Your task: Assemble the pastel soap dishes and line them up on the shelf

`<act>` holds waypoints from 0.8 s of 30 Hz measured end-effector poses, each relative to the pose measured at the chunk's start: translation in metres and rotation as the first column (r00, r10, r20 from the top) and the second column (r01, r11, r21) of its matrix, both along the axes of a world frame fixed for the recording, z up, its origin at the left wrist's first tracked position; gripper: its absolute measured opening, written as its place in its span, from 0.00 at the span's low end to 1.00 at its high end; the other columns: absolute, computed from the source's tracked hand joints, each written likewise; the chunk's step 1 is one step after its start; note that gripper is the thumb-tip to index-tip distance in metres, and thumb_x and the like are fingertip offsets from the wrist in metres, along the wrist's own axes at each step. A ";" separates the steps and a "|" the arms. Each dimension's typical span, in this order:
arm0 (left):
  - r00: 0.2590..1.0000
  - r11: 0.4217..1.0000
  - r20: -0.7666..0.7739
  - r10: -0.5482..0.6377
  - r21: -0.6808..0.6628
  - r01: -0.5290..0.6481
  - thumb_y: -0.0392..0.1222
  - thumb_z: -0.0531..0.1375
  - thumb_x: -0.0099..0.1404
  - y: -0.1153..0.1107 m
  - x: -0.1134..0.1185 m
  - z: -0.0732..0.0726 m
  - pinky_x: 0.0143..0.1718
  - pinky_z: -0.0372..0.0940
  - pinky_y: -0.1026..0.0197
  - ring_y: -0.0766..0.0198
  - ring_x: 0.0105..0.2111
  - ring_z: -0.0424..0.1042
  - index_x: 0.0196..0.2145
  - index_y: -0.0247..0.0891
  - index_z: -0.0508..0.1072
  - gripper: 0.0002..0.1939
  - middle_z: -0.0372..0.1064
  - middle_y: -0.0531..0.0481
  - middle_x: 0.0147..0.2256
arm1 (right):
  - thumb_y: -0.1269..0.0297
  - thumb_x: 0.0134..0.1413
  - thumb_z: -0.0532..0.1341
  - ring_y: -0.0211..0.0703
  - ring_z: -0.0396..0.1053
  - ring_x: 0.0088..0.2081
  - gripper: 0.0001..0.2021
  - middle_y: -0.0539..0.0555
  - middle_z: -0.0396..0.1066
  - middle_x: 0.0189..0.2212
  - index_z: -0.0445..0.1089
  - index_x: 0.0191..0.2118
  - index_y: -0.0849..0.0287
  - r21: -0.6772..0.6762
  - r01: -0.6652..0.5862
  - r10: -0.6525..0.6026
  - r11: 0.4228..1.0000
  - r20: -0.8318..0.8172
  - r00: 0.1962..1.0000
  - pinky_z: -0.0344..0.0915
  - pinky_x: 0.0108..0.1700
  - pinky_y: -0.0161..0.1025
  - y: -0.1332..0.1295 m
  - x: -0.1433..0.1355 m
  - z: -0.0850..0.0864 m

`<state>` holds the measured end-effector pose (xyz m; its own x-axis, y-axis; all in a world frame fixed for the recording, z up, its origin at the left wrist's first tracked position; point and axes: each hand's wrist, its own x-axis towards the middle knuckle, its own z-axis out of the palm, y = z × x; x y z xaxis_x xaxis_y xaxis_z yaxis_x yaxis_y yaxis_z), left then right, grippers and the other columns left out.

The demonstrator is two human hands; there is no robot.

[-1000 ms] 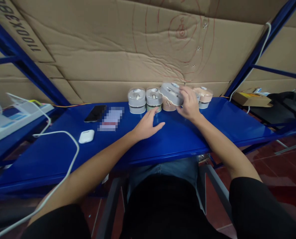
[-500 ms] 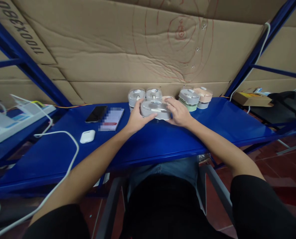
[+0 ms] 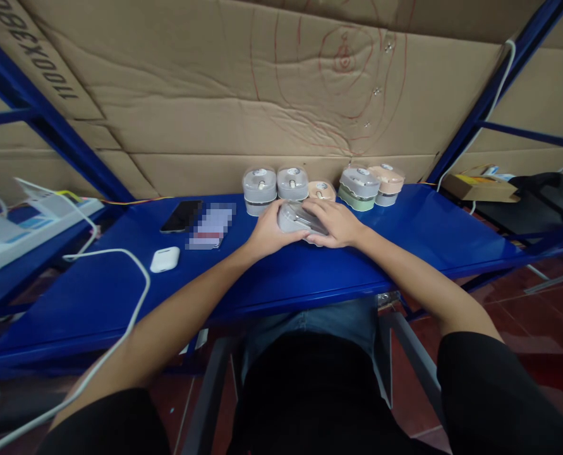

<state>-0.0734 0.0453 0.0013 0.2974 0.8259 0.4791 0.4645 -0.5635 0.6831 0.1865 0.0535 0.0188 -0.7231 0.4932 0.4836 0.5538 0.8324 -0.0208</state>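
Observation:
Between my two hands is a rounded grey plastic box with a clear lid [image 3: 290, 218], held over the front half of the blue table. My left hand [image 3: 270, 230] grips its left end, thumb along the near side. Across the lid and right end lie the fingers of my right hand [image 3: 337, 222], which cover much of it. Just behind stand two grey clear-lidded boxes [image 3: 260, 189] side by side and a peach box [image 3: 321, 191], partly hidden by my right hand. Farther right, a grey-and-green box [image 3: 358, 188] touches a peach-and-grey box [image 3: 386, 184].
A dark phone [image 3: 181, 217], a second phone with a lit, blurred screen [image 3: 212, 226] and a white earbud case [image 3: 164, 260] lie on the blue table [image 3: 281, 284], left. A white cable [image 3: 141, 278] crosses my left forearm. Cardboard [image 3: 191, 126] walls the back.
The grey box has come toward me and turned or tilted, away from the row behind. My right fingers now reach farther over its lid, and the peach box behind shows more.

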 end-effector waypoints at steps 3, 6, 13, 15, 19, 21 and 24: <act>0.997 0.996 -0.019 -0.081 0.022 0.081 0.57 0.80 0.55 0.000 0.000 -0.002 0.70 0.68 0.36 0.37 0.66 0.75 0.66 0.40 0.68 0.47 0.75 0.36 0.66 | 0.31 0.72 0.56 0.69 0.74 0.67 0.40 0.70 0.74 0.69 0.63 0.74 0.57 -0.057 -0.029 0.024 0.998 -0.076 0.997 0.74 0.65 0.65 0.001 0.003 -0.002; 0.992 0.994 -0.066 -0.111 0.005 0.112 0.57 0.81 0.54 -0.001 0.000 -0.004 0.68 0.71 0.37 0.36 0.66 0.76 0.69 0.40 0.67 0.51 0.75 0.34 0.66 | 0.32 0.66 0.63 0.67 0.77 0.63 0.42 0.69 0.75 0.67 0.64 0.74 0.57 -0.148 -0.023 0.006 0.989 -0.115 0.993 0.74 0.65 0.63 -0.001 0.004 -0.002; 0.956 0.975 -0.191 -0.224 -0.034 0.221 0.61 0.82 0.52 -0.005 0.004 -0.006 0.68 0.71 0.33 0.32 0.68 0.74 0.71 0.40 0.66 0.57 0.73 0.31 0.68 | 0.39 0.50 0.78 0.69 0.75 0.66 0.53 0.67 0.75 0.68 0.63 0.77 0.55 -0.402 -0.077 0.041 0.912 -0.099 0.994 0.71 0.69 0.64 -0.006 0.004 0.004; 0.952 0.972 -0.199 -0.234 -0.045 0.229 0.62 0.82 0.53 -0.006 0.006 -0.007 0.68 0.71 0.32 0.32 0.67 0.75 0.72 0.38 0.66 0.57 0.73 0.30 0.67 | 0.39 0.47 0.79 0.68 0.75 0.67 0.54 0.66 0.75 0.69 0.64 0.77 0.55 -0.418 -0.091 0.054 0.904 -0.098 0.994 0.70 0.70 0.64 -0.007 0.005 0.007; 0.950 0.976 -0.223 -0.217 -0.076 0.205 0.63 0.83 0.51 -0.005 0.007 -0.008 0.70 0.67 0.29 0.29 0.70 0.71 0.75 0.38 0.62 0.64 0.69 0.27 0.71 | 0.43 0.50 0.78 0.64 0.78 0.63 0.48 0.63 0.79 0.64 0.67 0.74 0.54 -0.411 -0.089 0.039 0.907 -0.128 0.991 0.73 0.67 0.60 -0.006 0.014 0.015; 0.948 0.978 -0.244 -0.203 -0.088 0.187 0.64 0.83 0.50 -0.005 0.004 -0.008 0.72 0.66 0.28 0.27 0.71 0.69 0.77 0.37 0.59 0.67 0.65 0.25 0.73 | 0.43 0.55 0.75 0.63 0.79 0.60 0.42 0.61 0.80 0.61 0.70 0.71 0.54 -0.417 -0.051 -0.012 0.907 -0.147 0.989 0.74 0.64 0.59 -0.004 0.024 0.020; 0.934 0.981 -0.302 -0.191 -0.092 0.171 0.65 0.81 0.54 -0.007 0.000 -0.005 0.73 0.64 0.28 0.27 0.73 0.66 0.79 0.37 0.59 0.65 0.64 0.26 0.74 | 0.40 0.61 0.71 0.63 0.79 0.57 0.37 0.61 0.82 0.58 0.72 0.69 0.55 -0.463 0.066 -0.141 0.884 -0.129 0.981 0.75 0.60 0.58 0.002 0.045 0.029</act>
<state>-0.0729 0.0385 -0.0040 0.5695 0.7696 0.2886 0.5519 -0.6183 0.5596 0.2310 0.0552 0.0477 -0.5901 0.7538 0.2891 0.5949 0.6480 -0.4756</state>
